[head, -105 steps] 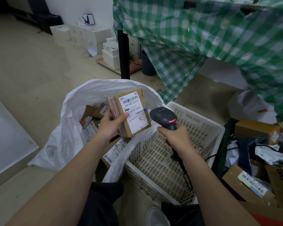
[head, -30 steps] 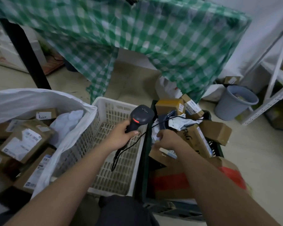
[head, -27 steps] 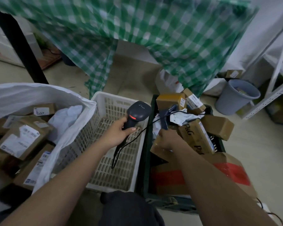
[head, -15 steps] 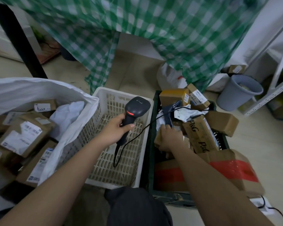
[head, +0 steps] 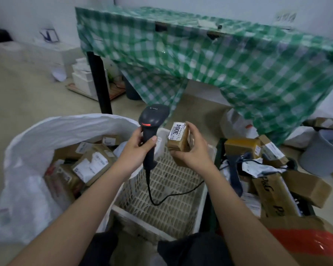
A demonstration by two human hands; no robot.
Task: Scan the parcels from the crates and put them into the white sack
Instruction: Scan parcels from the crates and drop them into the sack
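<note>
Half a second ago the right hand [head: 190, 150] was down in the dark crate [head: 217, 162]; now it grips a small brown parcel [head: 178, 138] at frame centre, white label reading 3004. The left hand [head: 137, 148] is clamped on the scanner [head: 152, 127] beside it, above the white crate [head: 161, 198].

One scanner [head: 153, 120]; two crates [head: 210, 150] [head: 219, 150]; one sack [head: 65, 123]; two hands [head: 136, 148] [head: 192, 150].

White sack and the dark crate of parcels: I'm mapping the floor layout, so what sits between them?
In the head view, the white slatted crate stands between the white sack and the dark crate, holding only the scanner's cable.
</note>
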